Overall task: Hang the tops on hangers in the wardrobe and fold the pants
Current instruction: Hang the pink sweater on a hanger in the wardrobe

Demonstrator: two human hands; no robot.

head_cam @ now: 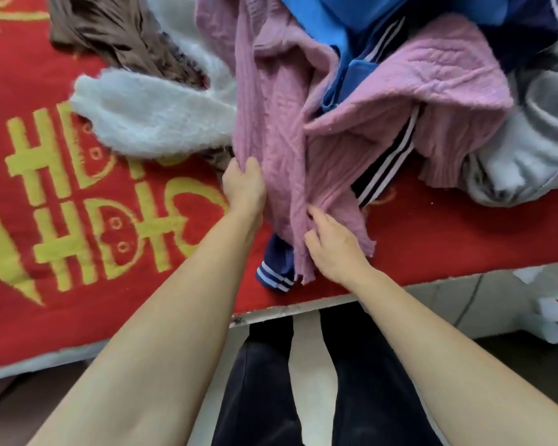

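A pink knitted sweater lies crumpled over a heap of clothes on a bed with a red blanket. My left hand grips the sweater's left edge, fingers curled into the knit. My right hand pinches its lower hem near the bed's front edge. Under the sweater lies a navy garment with white stripes; its striped cuff pokes out below the hem. A blue garment lies at the top of the heap.
A fluffy white sweater and a brown garment lie to the left. Grey clothing is bunched at the right. The bed's front edge runs just before my legs, with floor and loose items at the right.
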